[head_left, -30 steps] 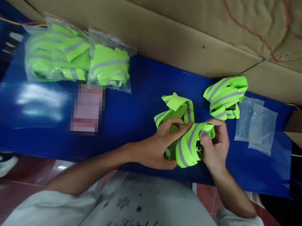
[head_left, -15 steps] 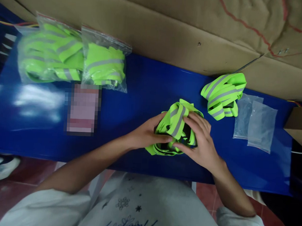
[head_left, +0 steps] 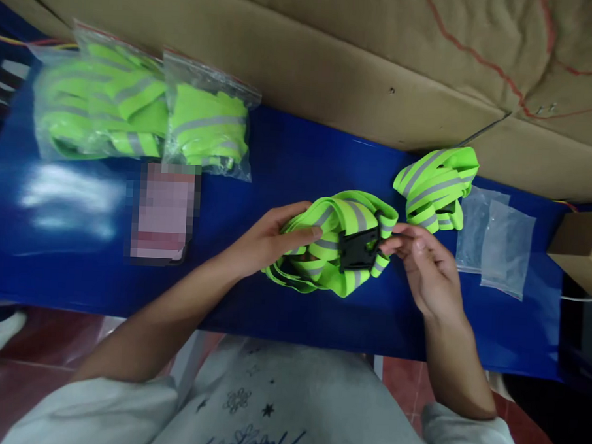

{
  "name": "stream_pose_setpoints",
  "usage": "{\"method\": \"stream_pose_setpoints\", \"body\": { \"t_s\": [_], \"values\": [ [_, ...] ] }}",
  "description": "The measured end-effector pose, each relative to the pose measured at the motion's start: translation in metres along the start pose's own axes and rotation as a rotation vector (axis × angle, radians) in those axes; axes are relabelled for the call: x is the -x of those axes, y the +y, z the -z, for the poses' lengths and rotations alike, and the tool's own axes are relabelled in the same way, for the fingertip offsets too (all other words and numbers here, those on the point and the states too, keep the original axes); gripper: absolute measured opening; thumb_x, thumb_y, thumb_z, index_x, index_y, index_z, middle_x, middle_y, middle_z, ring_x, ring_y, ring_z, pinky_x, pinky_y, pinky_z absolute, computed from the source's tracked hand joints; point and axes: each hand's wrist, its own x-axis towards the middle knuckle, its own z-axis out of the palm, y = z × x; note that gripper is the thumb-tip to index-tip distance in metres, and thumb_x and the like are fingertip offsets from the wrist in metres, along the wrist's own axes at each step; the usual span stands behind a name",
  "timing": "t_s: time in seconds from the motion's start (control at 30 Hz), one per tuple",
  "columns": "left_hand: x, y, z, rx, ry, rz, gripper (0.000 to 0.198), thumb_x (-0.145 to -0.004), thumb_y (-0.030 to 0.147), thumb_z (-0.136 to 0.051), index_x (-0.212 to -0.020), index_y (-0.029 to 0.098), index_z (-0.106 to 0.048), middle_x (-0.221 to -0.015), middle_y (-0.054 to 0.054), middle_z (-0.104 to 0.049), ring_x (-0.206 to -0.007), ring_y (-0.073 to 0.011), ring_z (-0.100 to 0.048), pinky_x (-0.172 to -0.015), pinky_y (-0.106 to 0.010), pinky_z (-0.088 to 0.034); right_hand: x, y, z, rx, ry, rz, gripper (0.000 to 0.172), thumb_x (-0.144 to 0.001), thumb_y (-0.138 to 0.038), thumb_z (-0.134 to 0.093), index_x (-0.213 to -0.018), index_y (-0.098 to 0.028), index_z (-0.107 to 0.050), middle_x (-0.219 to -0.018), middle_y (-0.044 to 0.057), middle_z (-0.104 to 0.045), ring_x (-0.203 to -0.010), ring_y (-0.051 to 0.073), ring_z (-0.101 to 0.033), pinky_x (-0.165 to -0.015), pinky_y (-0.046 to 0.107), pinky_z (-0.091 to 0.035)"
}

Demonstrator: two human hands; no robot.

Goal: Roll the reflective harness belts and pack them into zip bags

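The strap bundle (head_left: 332, 223) lies nine-to-three o'clock; the left hand (head_left: 270, 244) grips its nine o'clock end, the right hand (head_left: 429, 267) pinches the three o'clock end.

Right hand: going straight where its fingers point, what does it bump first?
The right hand points left at the black buckle on the green strap bundle it pinches; likely that first.

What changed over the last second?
The strap bundle went from loose loops to a flatter fold, black buckle now on top. The right hand slid off the top to pinch its right end; the left hand shifted left and grips that side. The second bundle, bagged straps and empty bags stayed put.
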Motion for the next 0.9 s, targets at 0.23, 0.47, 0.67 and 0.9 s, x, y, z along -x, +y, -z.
{"method": "stream_pose_setpoints", "body": {
  "t_s": [0.23, 0.47, 0.67, 0.9],
  "values": [
    [-0.005, -0.005, -0.002, -0.156, -0.279, -0.193, 0.034, -0.093, 0.044, -0.071, -0.112, 0.017, -0.066, -0.099, -0.005, -0.069, -0.091, -0.0171, -0.066, -0.078, -0.024, -0.053, 0.016, 0.009, -0.024, 0.592, -0.115, 0.276, 0.072, -0.088, -0.044, -0.080, -0.150, -0.030, -0.048, -0.146, 0.011, -0.059, -0.135, 0.031, -0.057, -0.112, 0.051, -0.049],
    [0.006, -0.022, -0.018, -0.737, 0.322, -0.997, 0.045, -0.085, 0.028, -0.073, -0.128, 0.031, -0.059, -0.144, -0.006, -0.049, -0.126, -0.0240, -0.055, -0.105, -0.040, -0.050, 0.008, 0.019, -0.028, 0.917, -0.013, 0.448, 0.053, -0.100, -0.035, -0.063, -0.149, -0.025, -0.045, -0.143, 0.015, -0.058, -0.137, 0.033, -0.054, -0.109, 0.053, -0.049],
    [0.010, -0.022, -0.025, -1.551, 0.143, -1.071, 0.037, -0.088, 0.025, -0.073, -0.124, 0.033, -0.069, -0.147, -0.007, -0.055, -0.132, -0.0259, -0.052, -0.117, -0.047, -0.035, 0.006, 0.023, -0.035, 0.995, -0.103, 0.429, 0.061, -0.099, -0.039, -0.062, -0.153, -0.022, -0.038, -0.152, 0.018, -0.044, -0.143, 0.037, -0.044, -0.111, 0.057, -0.044],
    [0.010, -0.007, -0.016, -1.615, -0.010, -0.864, 0.043, -0.096, 0.021, -0.063, -0.137, 0.034, -0.062, -0.145, -0.014, -0.058, -0.131, -0.0310, -0.057, -0.105, -0.049, -0.048, 0.005, 0.012, -0.038, 0.869, -0.103, 0.451, 0.025, -0.105, -0.023, -0.048, -0.128, -0.024, -0.058, -0.132, 0.011, -0.060, -0.123, 0.028, -0.056, -0.100, 0.047, -0.044]
  ]
}}
